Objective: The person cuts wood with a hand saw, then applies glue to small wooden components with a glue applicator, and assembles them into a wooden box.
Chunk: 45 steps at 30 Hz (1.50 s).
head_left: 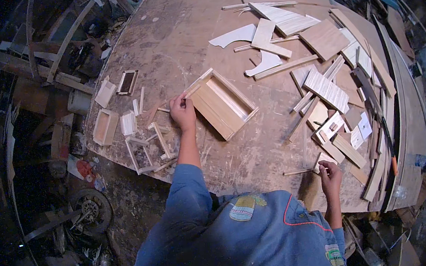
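Note:
A shallow wooden box (223, 128) lies tilted at an angle on the workbench, partly covered by a flat panel with an open slot along its right side. My left hand (183, 114) is closed at the box's left corner, its fingertips pinching the edge. Over at the bench's near right, my right hand (331, 174) has its fingers curled together at the end of a thin wooden stick (298, 172). Small wooden frames (138, 155) and a little open tray (105, 127) sit left of my left hand.
Offcuts and boards (325, 45) crowd the right side of the workbench (163, 45). Among them is a long tool with an orange handle (394, 165). A small dark-lined box (128, 82) stands at the left. A wheel (91, 209) is on the floor below.

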Available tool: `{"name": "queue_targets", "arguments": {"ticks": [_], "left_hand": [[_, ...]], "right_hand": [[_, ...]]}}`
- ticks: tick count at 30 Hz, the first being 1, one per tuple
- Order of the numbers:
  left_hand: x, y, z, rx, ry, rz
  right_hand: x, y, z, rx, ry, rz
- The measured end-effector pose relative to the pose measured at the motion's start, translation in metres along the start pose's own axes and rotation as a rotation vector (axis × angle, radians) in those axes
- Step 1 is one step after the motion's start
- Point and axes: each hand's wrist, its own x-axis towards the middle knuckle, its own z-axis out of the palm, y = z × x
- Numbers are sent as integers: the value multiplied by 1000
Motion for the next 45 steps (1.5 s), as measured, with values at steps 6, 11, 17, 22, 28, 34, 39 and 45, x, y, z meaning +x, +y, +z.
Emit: {"name": "queue_targets", "arguments": {"ticks": [6, 11, 17, 22, 28, 34, 39, 45], "left_hand": [[0, 5, -6, 25, -37, 3], [-1, 10, -6, 33, -53, -4], [1, 10, -1, 133, -22, 106], [6, -11, -1, 114, -31, 89], [5, -5, -2, 77, -62, 111], [0, 16, -1, 29, -87, -63], [1, -3, -1, -11, -66, 14], [2, -7, 0, 13, -66, 45]], "right_hand": [[0, 9, 5, -8, 4, 2], [-1, 27, 10, 24, 3, 42], [1, 24, 11, -58, -27, 47], [2, 18, 11, -61, 20, -26], [3, 19, 11, -75, -9, 32], [2, 26, 15, -90, -19, 95], [2, 38, 18, -122, -42, 114], [4, 69, 24, 115, -32, 154]]}}
